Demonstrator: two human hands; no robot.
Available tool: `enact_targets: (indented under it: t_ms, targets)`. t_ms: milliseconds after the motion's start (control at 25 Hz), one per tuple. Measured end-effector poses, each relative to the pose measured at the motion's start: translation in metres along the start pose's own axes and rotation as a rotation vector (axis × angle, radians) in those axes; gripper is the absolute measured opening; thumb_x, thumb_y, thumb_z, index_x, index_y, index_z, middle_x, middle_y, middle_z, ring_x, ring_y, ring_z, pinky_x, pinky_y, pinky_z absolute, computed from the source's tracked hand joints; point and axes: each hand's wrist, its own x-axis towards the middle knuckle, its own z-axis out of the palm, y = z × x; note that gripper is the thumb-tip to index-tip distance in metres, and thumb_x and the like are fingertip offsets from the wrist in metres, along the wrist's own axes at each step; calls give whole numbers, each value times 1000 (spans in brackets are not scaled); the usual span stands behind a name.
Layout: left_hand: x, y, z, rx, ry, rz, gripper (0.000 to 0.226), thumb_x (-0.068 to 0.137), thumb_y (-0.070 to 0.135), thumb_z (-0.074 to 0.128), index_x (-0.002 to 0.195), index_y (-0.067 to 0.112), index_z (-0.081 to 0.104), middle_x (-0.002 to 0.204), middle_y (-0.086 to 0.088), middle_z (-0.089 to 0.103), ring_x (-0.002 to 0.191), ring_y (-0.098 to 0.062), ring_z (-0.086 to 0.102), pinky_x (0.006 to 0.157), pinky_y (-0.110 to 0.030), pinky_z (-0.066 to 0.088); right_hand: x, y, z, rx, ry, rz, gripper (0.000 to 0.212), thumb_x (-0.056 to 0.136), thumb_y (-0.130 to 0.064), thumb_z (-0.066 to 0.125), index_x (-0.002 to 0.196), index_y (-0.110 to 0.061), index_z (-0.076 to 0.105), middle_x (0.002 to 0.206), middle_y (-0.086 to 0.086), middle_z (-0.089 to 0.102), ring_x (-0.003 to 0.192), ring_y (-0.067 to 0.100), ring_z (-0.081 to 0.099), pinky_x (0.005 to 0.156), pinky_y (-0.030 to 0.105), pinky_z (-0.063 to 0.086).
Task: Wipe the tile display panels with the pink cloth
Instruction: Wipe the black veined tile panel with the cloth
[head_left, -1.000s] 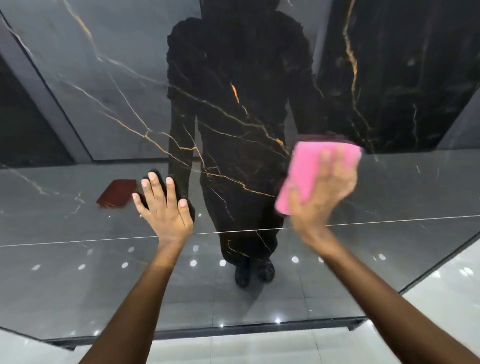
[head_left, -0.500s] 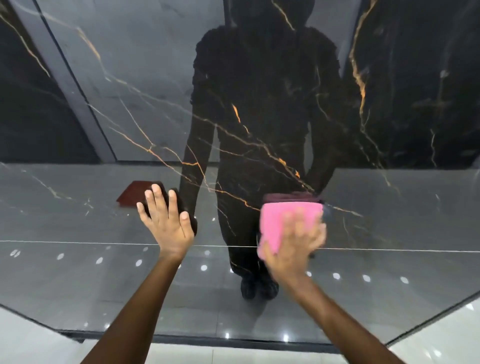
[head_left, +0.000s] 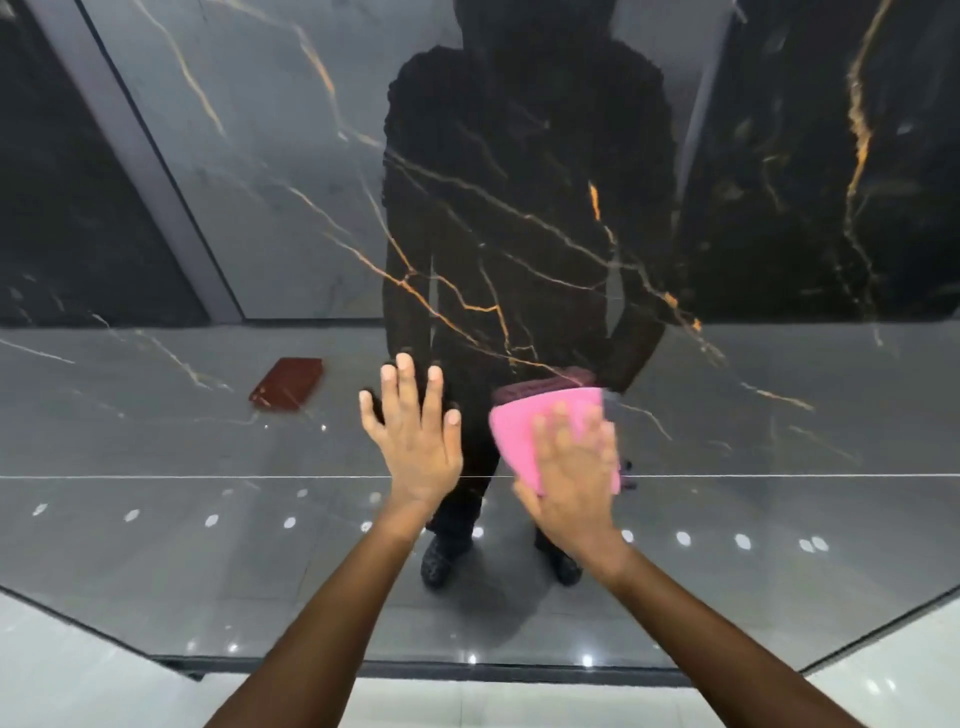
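The step in hand is judged to be a wiping stroke across the glossy dark tile panel (head_left: 270, 218), done with the pink cloth (head_left: 519, 436) under the right hand (head_left: 574, 467). For a clean pass, the palm should be kept flat so that the whole cloth bears on the surface. Strokes should be overlapped, and the thin joint line (head_left: 208, 476) between the 2 panel sections should be crossed, not skirted, since grime may be lodged there. The left hand (head_left: 415, 441) is laid flat on the panel as a brace; smudges may be left by it, so that patch should be wiped afterwards.

The cloth is pressed against the panel beneath the right hand's fingers (head_left: 558, 421), which are straight and slightly spread over its lower right part, though they are blurred. Its upper left portion is left uncovered, and its lower edge sits just above the joint line. The left hand's fingers (head_left: 405, 379) are straight and spread, holding nothing, just beside the cloth and apart from it.
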Motion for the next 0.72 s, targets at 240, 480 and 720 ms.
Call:
enact_targets:
  t_ms: [240, 480, 720]
  targets:
    - [2, -127, -70, -48, 51, -117, 46, 94, 20, 40, 140, 15, 37, 160, -6, 16, 149, -6, 2, 115, -33, 3, 36, 13, -23, 101, 95, 146, 89, 78, -29, 53, 155, -22, 9, 162, -6, 0, 149, 25, -3, 120, 43, 1]
    - [10, -199, -62, 96, 108, -30, 53, 106, 37, 13, 156, 25, 4, 160, -12, 9, 150, -13, -3, 118, -40, -6, 109, -161, 18, 81, 147, 49, 88, 74, -30, 53, 153, -14, 18, 162, 1, 11, 144, 37, 13, 119, 40, 7]
    - [6, -204, -58, 40, 140, 40, 54, 105, 36, 13, 156, 25, 2, 163, 6, -6, 150, -13, -3, 118, -42, -5, 55, -82, 13, -22, 60, -5, 76, 90, -39, 44, 155, -22, 9, 163, -5, 1, 150, 23, 2, 119, 42, 7]
